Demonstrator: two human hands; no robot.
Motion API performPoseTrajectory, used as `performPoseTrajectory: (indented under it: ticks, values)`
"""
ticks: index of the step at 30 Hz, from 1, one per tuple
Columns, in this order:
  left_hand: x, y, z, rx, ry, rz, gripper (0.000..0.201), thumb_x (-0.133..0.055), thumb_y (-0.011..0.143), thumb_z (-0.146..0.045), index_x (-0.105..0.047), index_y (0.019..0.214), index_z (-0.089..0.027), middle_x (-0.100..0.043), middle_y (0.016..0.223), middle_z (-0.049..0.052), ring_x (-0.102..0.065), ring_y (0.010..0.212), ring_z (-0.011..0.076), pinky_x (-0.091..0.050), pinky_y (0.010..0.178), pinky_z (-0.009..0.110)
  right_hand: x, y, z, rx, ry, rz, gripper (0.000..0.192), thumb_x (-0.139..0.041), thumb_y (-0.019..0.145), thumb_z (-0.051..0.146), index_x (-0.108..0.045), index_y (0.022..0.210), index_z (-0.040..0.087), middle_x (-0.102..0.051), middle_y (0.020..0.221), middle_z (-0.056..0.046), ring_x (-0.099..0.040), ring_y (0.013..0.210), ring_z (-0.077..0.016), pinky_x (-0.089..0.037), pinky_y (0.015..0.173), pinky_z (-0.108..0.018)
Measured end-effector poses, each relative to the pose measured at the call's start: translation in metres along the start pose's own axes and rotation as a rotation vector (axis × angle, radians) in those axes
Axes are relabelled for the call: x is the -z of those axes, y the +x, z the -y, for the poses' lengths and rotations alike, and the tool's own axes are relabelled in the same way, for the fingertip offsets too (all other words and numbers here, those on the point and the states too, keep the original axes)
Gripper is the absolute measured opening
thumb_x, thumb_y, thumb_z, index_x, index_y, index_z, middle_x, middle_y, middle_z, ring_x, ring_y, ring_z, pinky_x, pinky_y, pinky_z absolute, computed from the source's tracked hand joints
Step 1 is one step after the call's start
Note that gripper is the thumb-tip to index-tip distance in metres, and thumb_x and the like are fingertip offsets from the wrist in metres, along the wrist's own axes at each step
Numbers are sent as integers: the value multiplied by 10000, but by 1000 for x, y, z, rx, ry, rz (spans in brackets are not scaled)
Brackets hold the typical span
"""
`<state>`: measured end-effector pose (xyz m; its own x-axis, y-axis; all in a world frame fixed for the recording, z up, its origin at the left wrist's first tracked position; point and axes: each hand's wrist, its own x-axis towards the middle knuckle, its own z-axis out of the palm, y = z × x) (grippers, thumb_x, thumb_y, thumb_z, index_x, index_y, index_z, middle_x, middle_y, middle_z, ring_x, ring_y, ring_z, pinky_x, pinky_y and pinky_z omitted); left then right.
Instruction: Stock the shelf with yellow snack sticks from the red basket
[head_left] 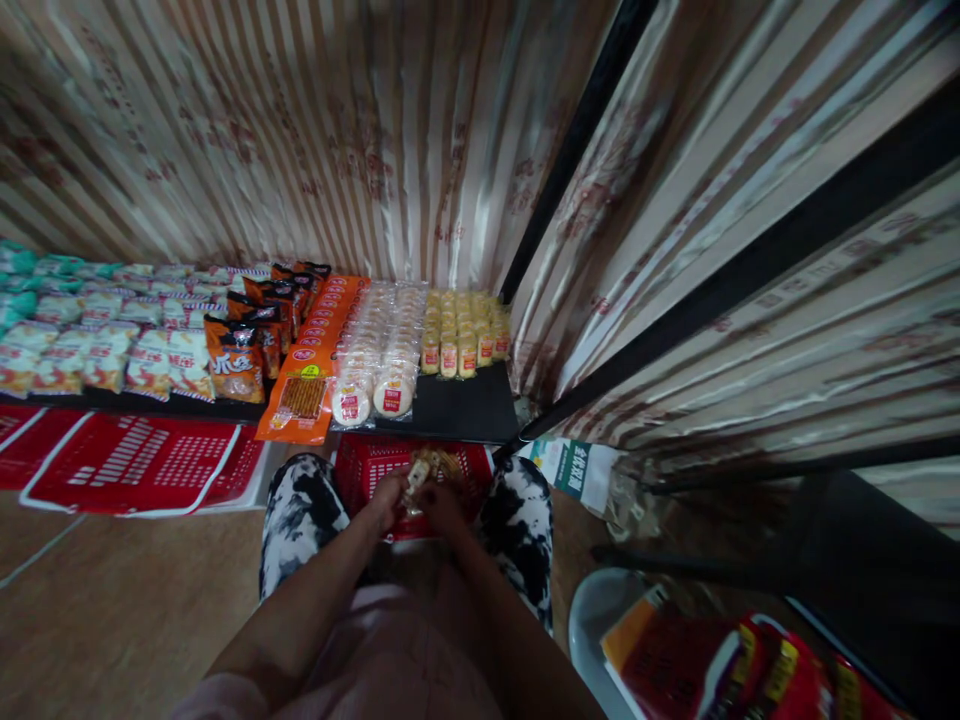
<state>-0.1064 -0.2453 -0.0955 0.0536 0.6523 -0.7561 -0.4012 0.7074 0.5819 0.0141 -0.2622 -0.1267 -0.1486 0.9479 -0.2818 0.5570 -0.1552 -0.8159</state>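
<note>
Gripping small snack packs | left hand and right hand closed | contents blurred

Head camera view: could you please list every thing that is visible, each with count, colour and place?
Small yellow snack packs in hands: several, exact count unclear, yellow, over the basket.
Red plastic basket between knees: one, red, on floor in front of the person.
Flat red plastic baskets: at least two, red with white rims, floor at left.
Yellow small packs on shelf: many, yellow, shelf right end.
Round white cakes in clear wrap: two rows, white, shelf middle.
Orange flat packets: one row, orange, left of the cakes.
Dark orange snack bags: several, further left.
Pale snack bags: many, shelf left.
Striped curtain: beige, behind.
Left hand: holding packs.
Right hand: holding packs.
</note>
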Motion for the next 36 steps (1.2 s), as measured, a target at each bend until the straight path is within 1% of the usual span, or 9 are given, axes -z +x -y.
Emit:
performPoseTrajectory:
  ticks: [8, 13, 18, 21, 24, 27, 32, 34, 36]
  values:
    - [2, -10, 0, -12, -48, 76, 465, -472, 562, 9, -601, 986, -131, -659, 688, 35, -592, 536, 132, -449, 502, 216, 7, -5, 3, -2, -61, -87, 136, -507, 693, 79, -597, 695, 182, -665, 745, -20, -598, 721, -145, -440, 709, -253]
    - [3, -13, 0, -39, -76, 78, 544, -429, 550, 20, -580, 1053, -122, -667, 725, 38, -586, 541, 117, -445, 506, 204, 13, -7, 7, 39, -93, -112, 82, -518, 708, 129, -583, 683, 173, -647, 740, -33, -581, 724, -154, -420, 703, -262]
    - [4, -20, -3, -58, -43, 92, 555, -432, 557, 11, -571, 1082, -101, -665, 707, 44, -576, 526, 121, -444, 501, 214, 15, -10, 11, 62, -104, -151, 74, -509, 710, 147, -563, 675, 185, -627, 711, -16, -566, 698, -149, -418, 695, -268]
    - [5, -24, -4, -70, -51, 107, 541, -439, 561, 5, -582, 1072, -95, -670, 724, 55, -579, 542, 119, -440, 504, 206, 17, -12, 12, 92, -114, -197, 82, -502, 708, 149, -547, 658, 196, -611, 702, -15, -555, 700, -153, -424, 703, -277]
    - [6, -26, -4, -83, -54, 130, 530, -454, 561, -2, -596, 1064, -91, -676, 753, 66, -596, 585, 128, -451, 530, 210, 19, -13, 12, 121, -126, -263, 65, -505, 697, 156, -538, 668, 203, -599, 731, -21, -553, 754, -169, -432, 749, -304]
    - [8, -27, -3, -82, -40, 154, 528, -461, 560, -9, -603, 1062, -91, -680, 779, 72, -599, 603, 133, -453, 540, 216, 20, -15, 12, 128, -92, -318, 61, -514, 685, 159, -533, 725, 201, -589, 786, -30, -555, 766, -175, -449, 756, -321]
    - [11, -24, -1, -78, -32, 154, 551, -449, 535, 2, -610, 1050, -108, -684, 849, 67, -608, 671, 131, -455, 568, 210, 22, -18, 13, 148, -36, -361, 143, -508, 695, 153, -521, 833, 187, -564, 856, -55, -557, 753, -172, -482, 733, -320]
    - [12, -23, -1, -73, -29, 178, 562, -450, 530, 2, -610, 1056, -115, -683, 865, 67, -611, 688, 136, -461, 582, 215, 24, -21, 15, 159, -49, -384, 196, -501, 703, 151, -527, 895, 180, -552, 897, -65, -557, 802, -180, -486, 763, -330]
    - [11, -24, -2, -76, -21, 189, 559, -453, 529, -3, -613, 1053, -113, -684, 854, 68, -611, 679, 137, -462, 581, 217, 27, -24, 19, 175, -85, -395, 298, -497, 707, 145, -533, 1003, 166, -534, 980, -87, -552, 870, -190, -475, 823, -350]
